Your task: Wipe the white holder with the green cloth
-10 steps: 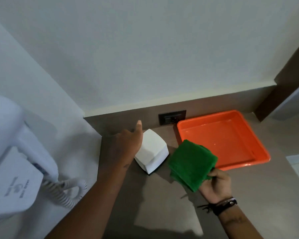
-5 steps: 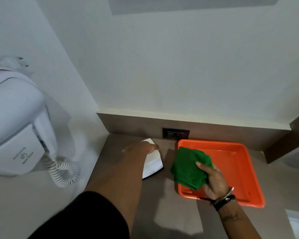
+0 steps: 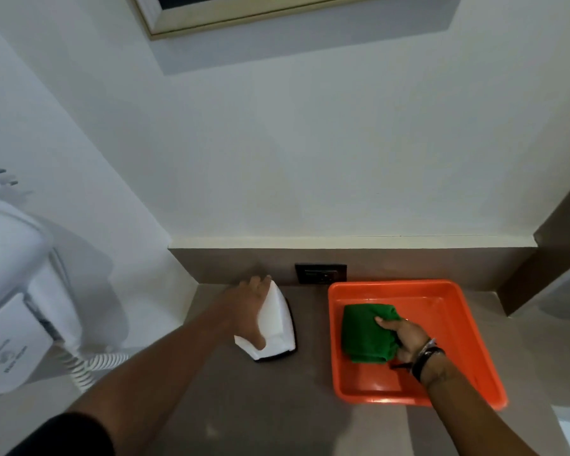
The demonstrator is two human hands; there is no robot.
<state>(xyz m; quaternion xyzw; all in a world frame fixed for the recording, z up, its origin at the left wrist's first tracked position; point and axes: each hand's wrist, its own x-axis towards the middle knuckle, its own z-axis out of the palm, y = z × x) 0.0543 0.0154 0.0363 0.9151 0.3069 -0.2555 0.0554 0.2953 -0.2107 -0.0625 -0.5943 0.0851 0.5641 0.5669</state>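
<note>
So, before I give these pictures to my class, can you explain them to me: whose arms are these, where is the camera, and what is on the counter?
There is no machine here. These are a person's two bare arms, filmed by a camera worn on their head and looking down. The left hand holds the white holder on the brown counter. The right hand grips the green cloth, which is in the orange tray. A white hair dryer hangs on the left wall.

Cloth (image 3: 367, 334) in tray (image 3: 454, 311), holder (image 3: 277, 320) left.
</note>
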